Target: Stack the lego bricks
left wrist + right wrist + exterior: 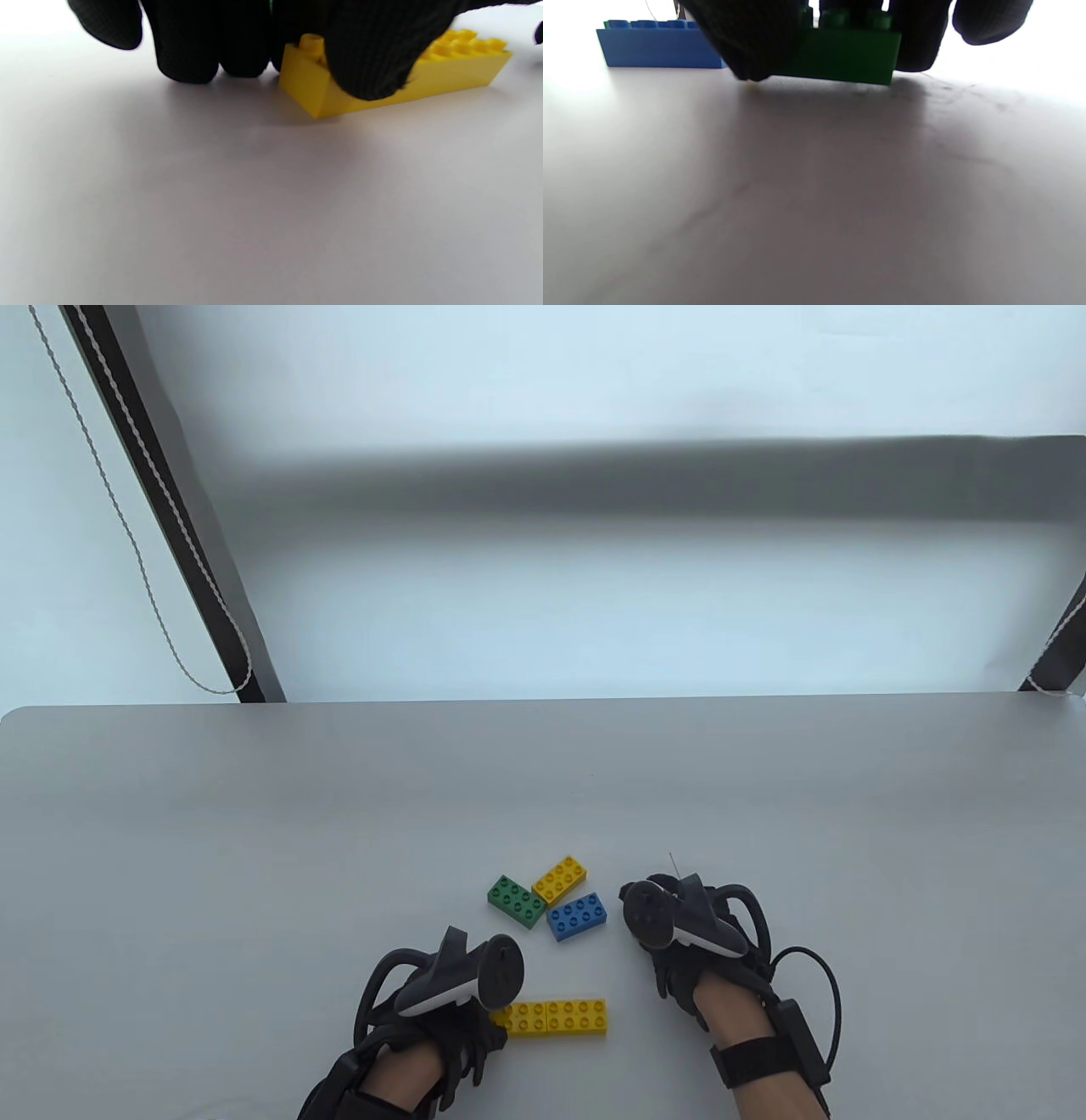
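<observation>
My left hand (475, 1014) grips the left end of a long yellow brick (560, 1016) that lies flat on the table. In the left wrist view my thumb (369, 55) covers the near side of the yellow brick (449, 72) and the other fingers (191, 51) curl behind its end. My right hand (670, 933) pinches a green brick (840, 57) between thumb (746, 38) and fingers (916, 42), at or just above the table. This brick is hidden under the hand in the table view.
Three loose bricks lie clustered between and beyond the hands: a green one (516, 901), a small yellow one (561, 880) and a blue one (577, 916). The blue brick also shows in the right wrist view (657, 53). The grey table (254, 857) extends all around.
</observation>
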`<action>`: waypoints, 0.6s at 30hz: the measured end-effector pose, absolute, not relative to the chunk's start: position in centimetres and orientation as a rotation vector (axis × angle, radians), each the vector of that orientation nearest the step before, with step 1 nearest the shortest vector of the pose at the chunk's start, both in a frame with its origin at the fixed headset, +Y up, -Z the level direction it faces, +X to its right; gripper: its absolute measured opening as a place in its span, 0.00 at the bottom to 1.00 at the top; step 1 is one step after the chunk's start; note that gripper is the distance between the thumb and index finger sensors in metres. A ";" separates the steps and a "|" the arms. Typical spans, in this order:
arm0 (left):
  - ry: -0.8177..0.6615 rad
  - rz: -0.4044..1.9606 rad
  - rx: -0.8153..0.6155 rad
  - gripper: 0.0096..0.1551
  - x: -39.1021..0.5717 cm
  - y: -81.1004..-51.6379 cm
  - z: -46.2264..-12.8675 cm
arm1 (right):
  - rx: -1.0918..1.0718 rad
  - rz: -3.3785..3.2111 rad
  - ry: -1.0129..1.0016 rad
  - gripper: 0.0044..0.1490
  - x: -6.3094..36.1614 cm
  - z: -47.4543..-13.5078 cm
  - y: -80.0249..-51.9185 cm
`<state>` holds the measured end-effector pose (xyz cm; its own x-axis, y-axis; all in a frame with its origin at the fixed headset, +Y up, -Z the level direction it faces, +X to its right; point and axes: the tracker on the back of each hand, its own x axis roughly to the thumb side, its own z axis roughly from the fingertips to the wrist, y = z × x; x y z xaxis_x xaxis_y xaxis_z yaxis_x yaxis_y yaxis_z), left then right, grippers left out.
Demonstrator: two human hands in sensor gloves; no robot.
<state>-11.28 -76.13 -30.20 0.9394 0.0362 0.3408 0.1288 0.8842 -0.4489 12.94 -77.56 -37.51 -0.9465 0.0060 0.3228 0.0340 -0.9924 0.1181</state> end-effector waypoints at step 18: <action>-0.350 -0.046 -0.487 0.36 -11.3 -76.1 -30.2 | -0.773 -3.117 0.000 0.45 8.7 -33.8 -72.8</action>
<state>-11.31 -76.14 -30.23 0.9394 0.0392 0.3405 0.1263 0.8839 -0.4503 8.68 -72.80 -33.79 -0.8819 0.0673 0.4667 -0.0672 -0.9976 0.0169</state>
